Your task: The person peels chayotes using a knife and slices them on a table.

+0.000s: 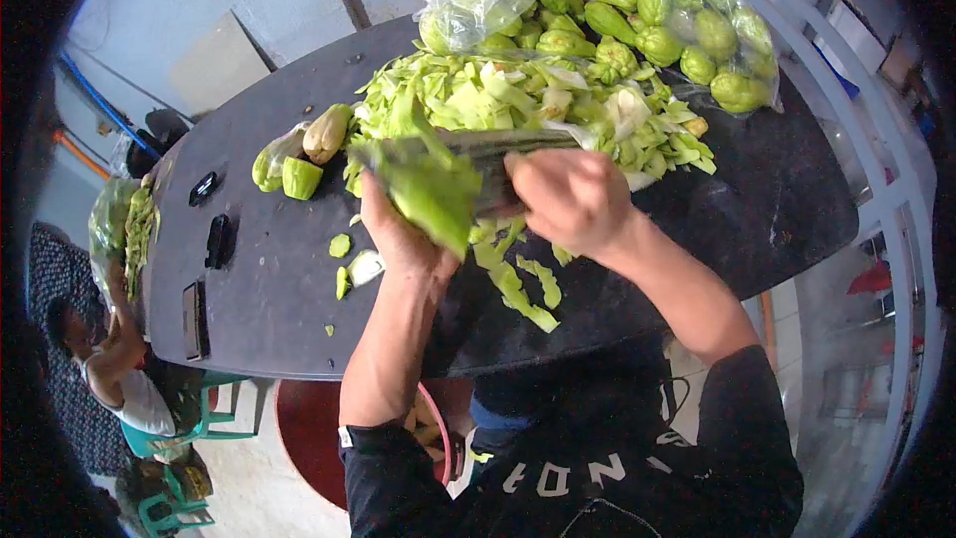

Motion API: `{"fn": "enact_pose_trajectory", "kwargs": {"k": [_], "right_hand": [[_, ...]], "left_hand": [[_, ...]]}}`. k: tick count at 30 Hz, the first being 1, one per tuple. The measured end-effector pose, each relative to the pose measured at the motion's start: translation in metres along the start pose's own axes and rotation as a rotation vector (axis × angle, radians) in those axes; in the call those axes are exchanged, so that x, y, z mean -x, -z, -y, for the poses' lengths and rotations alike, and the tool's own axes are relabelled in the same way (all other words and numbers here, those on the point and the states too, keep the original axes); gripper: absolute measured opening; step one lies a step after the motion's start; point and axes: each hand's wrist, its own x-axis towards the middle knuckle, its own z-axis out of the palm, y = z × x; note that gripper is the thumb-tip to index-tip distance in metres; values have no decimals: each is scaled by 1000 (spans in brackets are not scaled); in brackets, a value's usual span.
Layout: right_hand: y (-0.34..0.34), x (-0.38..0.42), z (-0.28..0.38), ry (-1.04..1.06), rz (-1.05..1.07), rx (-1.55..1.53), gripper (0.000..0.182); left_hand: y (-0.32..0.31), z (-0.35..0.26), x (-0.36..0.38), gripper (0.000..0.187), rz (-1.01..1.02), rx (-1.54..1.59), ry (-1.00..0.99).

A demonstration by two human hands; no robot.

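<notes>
My left hand [400, 234] is wrapped round a bright green chayote [443, 204] above the table's near half, its peeled side blurred by motion. My right hand [576, 197] grips a knife, whose broad dark blade [493, 157] lies across the chayote and is smeared by movement. Its handle is mostly hidden in my fist. A strip of peel stands up over the blade. Behind both hands spreads a big heap of green peelings [468, 95]. Loose peel strips [508, 284] lie on the table below my right hand.
A clear plastic bag of whole chayotes [637, 15] stands at the table's [269, 279] far side. Several chayotes [327, 134] lie left of the heap. A phone [194, 321] and two small black objects [217, 241] are at the left. A red tub [309, 438] stands below; another person [124, 369] sits far left.
</notes>
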Motion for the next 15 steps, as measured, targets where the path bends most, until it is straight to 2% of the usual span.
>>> {"fn": "enact_pose_trajectory", "kwargs": {"k": [3,7,9,11,13,15], "right_hand": [[-11,5,-20,-152,8,37,16],[-2,6,-11,-73,9,36,14],[2,5,0,-4,-13,-20,13],[1,3,3,-2,-20,2,11],[-13,5,-20,-134,27,42,11],[-15,6,-37,-245,48,63,13]], "left_hand": [[-4,-2,-5,53,-18,-148,23],[-2,1,-7,53,-45,-97,40],[9,-1,-7,54,1,47,55],[8,-3,-10,53,8,-21,71],[-4,-2,-4,46,-2,-125,74],[-2,0,-6,43,101,-115,85]]}}
